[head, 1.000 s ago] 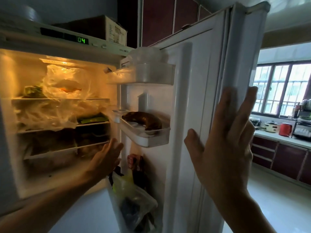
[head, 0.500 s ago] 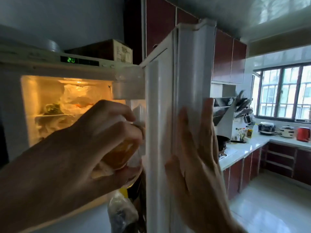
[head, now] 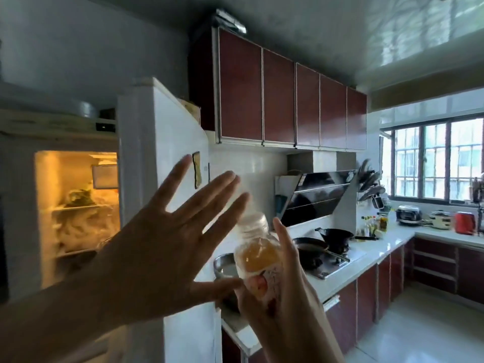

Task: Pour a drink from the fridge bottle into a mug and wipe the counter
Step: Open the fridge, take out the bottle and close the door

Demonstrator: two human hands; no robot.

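Observation:
My right hand [head: 285, 305] grips a clear plastic bottle [head: 258, 255] with a pale cap, holding it upright in front of me; it holds amber drink and has a printed label low down. My left hand [head: 162, 260] is open with fingers spread, in front of the white fridge door [head: 167, 132], and its thumb is close to the bottle's lower part. The door stands partly open and the lit fridge interior [head: 78, 205] shows to its left. A white counter [head: 366, 255] runs along the right wall. No mug or cloth is in view.
A metal bowl [head: 225, 265] sits on the counter beside the fridge. Beyond it is a hob with two dark woks [head: 336, 235] under a black hood [head: 317, 197]. A red kettle [head: 465, 222] and cookers stand under the window. Dark red cabinets hang overhead.
The bottle has come out of the fridge and passed from my left hand to my right. My left hand is now open at the door. The view has swung right toward the counter.

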